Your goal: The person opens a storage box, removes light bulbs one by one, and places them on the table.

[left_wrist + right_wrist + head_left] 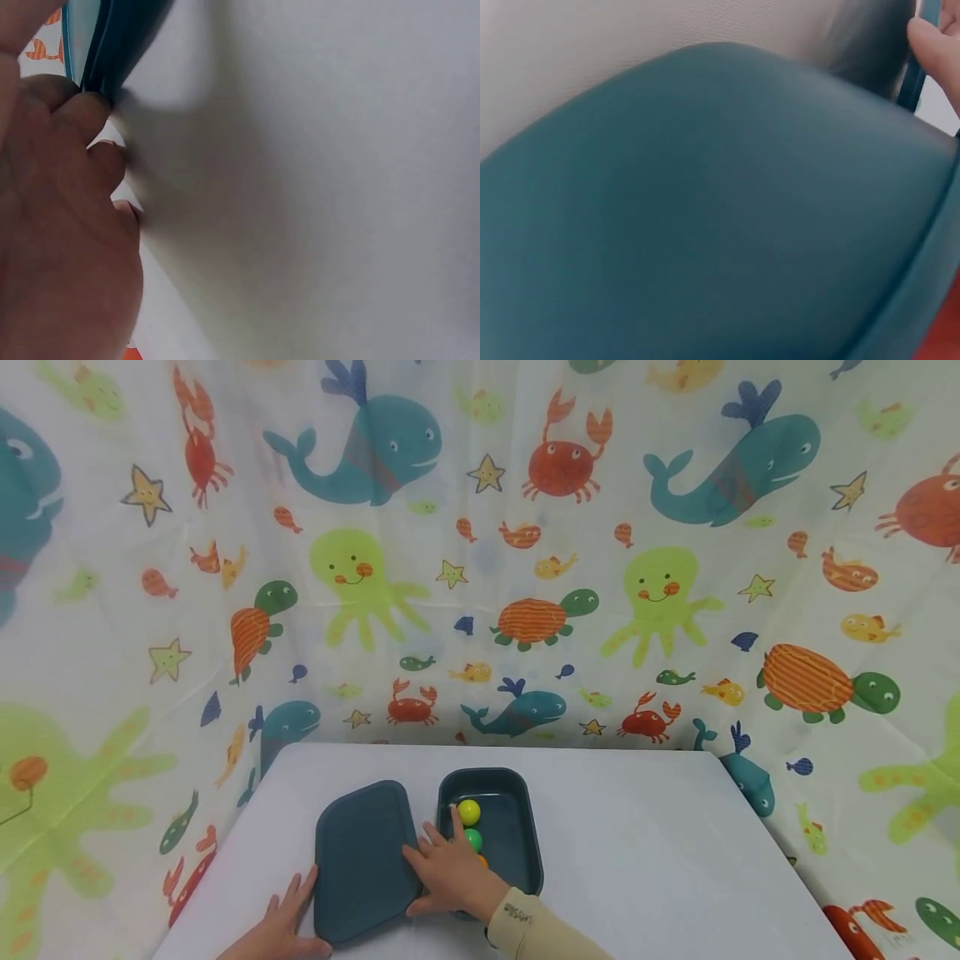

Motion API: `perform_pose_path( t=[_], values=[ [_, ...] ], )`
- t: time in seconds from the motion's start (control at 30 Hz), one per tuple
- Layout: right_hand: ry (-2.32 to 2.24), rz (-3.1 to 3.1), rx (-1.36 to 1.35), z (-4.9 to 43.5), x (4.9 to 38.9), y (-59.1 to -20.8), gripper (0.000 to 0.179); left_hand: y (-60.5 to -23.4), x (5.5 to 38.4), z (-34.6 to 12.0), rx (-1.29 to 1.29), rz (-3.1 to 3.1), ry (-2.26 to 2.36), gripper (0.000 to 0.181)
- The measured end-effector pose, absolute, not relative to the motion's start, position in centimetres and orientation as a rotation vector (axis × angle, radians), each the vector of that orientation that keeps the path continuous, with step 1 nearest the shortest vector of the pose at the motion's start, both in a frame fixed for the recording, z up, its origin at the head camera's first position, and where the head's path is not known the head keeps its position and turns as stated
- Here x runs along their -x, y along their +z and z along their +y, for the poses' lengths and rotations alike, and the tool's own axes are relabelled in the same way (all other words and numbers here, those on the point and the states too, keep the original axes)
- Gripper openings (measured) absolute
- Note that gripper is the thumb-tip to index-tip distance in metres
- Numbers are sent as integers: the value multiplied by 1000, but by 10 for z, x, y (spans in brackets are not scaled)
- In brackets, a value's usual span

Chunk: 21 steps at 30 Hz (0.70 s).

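A dark teal lid [365, 860] lies between the two hands in the head view, to the left of a matching deep box [517, 827]. My left hand [281, 922] holds the lid's left edge; in the left wrist view its fingers [82, 116] bend against that teal edge. On the lid's right edge are the thumb and a finger of my right hand [453, 872], with its other fingers reaching over the box's left side. Inside the box sit a yellow ball [469, 812], a green ball [473, 839] and a partly hidden orange ball [483, 862].
Box and lid are on a white table [630, 852]. Behind and beside it hangs a curtain [480, 585] printed with sea animals. A teal surface [705, 210] fills most of the right wrist view, with a thumb [934, 49] at the upper right.
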State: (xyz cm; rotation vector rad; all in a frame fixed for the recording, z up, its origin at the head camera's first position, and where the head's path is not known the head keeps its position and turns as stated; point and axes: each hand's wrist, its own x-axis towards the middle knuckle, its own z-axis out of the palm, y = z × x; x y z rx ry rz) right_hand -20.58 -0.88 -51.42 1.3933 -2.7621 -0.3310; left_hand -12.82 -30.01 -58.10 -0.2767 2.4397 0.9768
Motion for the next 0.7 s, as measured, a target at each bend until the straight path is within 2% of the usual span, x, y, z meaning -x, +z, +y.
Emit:
perform_pose_path(
  t=[0.53, 0.7],
  values=[
    [-270, -2819, -1378, -15, 201, -516, 71, -576, 122, -292, 287, 2449, 1012, 130],
    [-89, -2829, -1359, -9, 205, -508, 63, -566, 124, -287, 277, 2538, 969, 117]
  ],
)
